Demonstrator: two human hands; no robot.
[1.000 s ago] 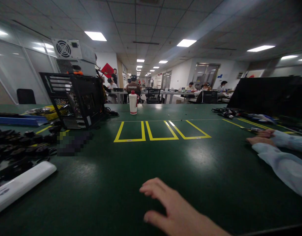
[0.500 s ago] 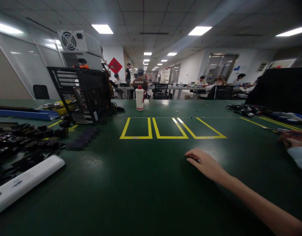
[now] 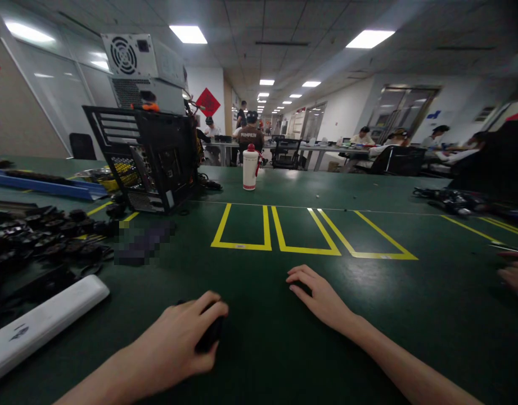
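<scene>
Your left hand (image 3: 185, 334) is wrapped around a black object (image 3: 212, 333), picked up but not yet released, near you over the worktop (image 3: 250, 365). It looks dark and rounded, mostly covered by fingers. Your right hand (image 3: 320, 295) is loosely spread, gripping nothing visible.

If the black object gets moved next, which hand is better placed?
Left, I'd say: the left hand is curled around the black object. The right hand has nothing visible in its grasp, though it is nearer the yellow tape.
</scene>
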